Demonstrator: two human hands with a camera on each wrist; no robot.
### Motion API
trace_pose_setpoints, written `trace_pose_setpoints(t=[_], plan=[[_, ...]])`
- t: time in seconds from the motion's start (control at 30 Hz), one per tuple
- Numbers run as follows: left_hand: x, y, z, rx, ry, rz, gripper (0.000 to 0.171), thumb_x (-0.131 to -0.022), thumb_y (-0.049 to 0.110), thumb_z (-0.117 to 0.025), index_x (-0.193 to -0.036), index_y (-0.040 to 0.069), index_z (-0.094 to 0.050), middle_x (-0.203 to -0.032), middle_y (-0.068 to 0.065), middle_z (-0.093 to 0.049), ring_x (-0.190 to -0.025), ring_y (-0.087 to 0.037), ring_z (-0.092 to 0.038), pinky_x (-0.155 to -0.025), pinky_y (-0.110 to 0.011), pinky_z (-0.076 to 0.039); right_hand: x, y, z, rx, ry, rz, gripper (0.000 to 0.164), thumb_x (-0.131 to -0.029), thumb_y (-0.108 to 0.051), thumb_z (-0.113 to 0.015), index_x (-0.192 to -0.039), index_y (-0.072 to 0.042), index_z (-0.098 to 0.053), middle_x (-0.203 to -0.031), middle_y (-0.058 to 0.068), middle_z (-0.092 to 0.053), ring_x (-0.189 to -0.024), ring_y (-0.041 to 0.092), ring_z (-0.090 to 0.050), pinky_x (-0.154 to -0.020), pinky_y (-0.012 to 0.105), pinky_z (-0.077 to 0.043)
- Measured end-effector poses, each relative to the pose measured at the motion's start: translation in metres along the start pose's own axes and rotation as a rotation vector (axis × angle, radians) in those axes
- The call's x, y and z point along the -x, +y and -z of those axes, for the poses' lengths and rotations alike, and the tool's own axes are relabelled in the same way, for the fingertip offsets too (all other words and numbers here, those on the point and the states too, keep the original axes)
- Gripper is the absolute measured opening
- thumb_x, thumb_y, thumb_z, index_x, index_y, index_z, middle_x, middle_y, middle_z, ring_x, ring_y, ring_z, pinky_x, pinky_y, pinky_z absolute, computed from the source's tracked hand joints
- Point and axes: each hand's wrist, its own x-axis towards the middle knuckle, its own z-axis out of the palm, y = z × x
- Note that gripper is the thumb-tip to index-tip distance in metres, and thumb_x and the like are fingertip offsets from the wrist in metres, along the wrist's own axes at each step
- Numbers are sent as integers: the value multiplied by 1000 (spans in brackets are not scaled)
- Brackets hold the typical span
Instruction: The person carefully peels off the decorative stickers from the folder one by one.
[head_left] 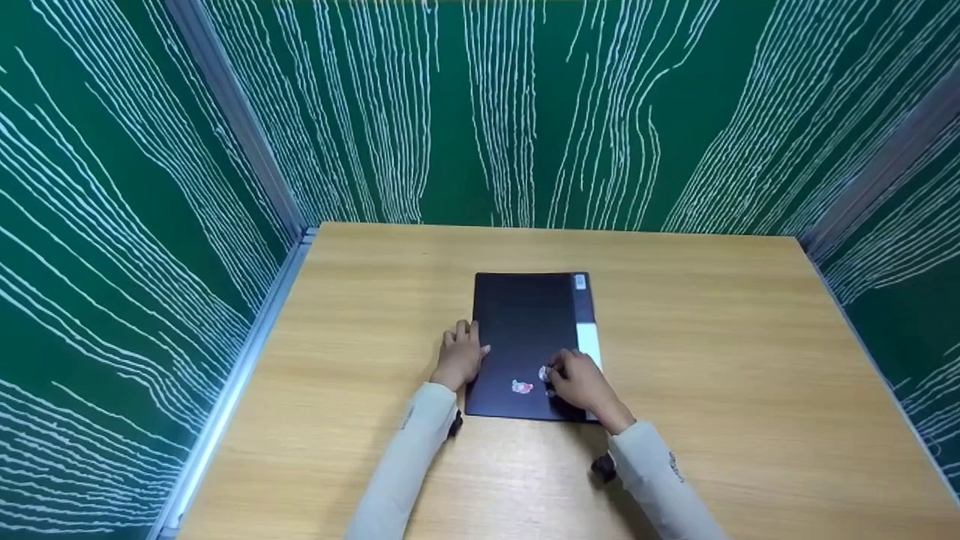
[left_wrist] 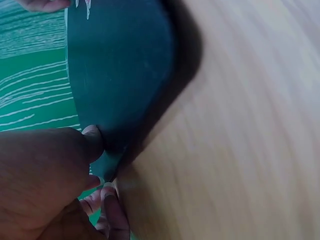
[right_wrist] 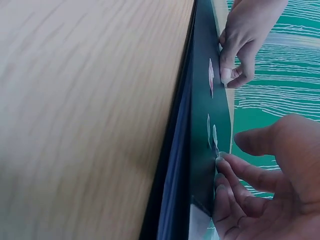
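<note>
A black folder (head_left: 525, 315) lies on the wooden table, with dark layered sheets showing along its near edge in the right wrist view. My left hand (head_left: 459, 354) holds its left edge, thumb (left_wrist: 92, 140) on the cover and fingers along the side. Over the lower right of the cover is my right hand (head_left: 579, 379), its fingertips (right_wrist: 220, 159) touching a small pale sticker (right_wrist: 215, 136) while the thumb stays apart from them. Another sticker, pink and white (head_left: 522, 387), lies flat on the cover to the left.
The wooden table (head_left: 360, 300) spreads out around the folder. Green walls (head_left: 450, 150) with wavy white lines rise at its back and sides, joined by grey metal posts (head_left: 240, 120). A white label (head_left: 580, 282) and a pale strip (head_left: 589, 341) mark the folder's right side.
</note>
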Motion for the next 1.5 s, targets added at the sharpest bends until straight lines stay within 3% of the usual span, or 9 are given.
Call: trace_pose_setpoints(t=[0.3, 0.7, 1.13, 1.5], plan=[[-3, -2, -2, -18, -6, -25, 57, -106, 31, -45, -150, -2, -30, -148, -24, -33, -127, -42, -37, -104, -47, -41, 1, -2, 0, -36, -30, -35, 11, -92, -8, -65, -98, 0, -67, -90, 11, -66, -84, 24, -63, -80, 43, -53], [-1, -2, 0, 31, -40, 4, 58, -107, 32, -42, -153, 2, -26, -152, -22, -27, -130, -45, -34, -110, -50, -37, 1, 1, -4, -29, 8, -17, 5, -89, -6, -66, -93, -2, -67, -84, 8, -67, -84, 26, -62, -83, 44, -50], [1, -4, -2, 32, 2, -39, 56, -106, 29, -44, -150, -2, -31, -148, -25, -33, -125, -45, -37, -106, -50, -38, 0, 0, -4, -27, 14, -19, 4, -90, -4, -64, -92, -2, -67, -79, 7, -69, -74, 20, -63, -75, 42, -54], [1, -4, -3, 27, 15, -58, 56, -106, 28, -44, -150, -4, -31, -145, -24, -34, -126, -43, -36, -108, -49, -35, -1, 2, -5, -50, 4, -73, 5, -91, -5, -62, -92, -5, -67, -80, 7, -68, -71, 16, -61, -70, 39, -54]])
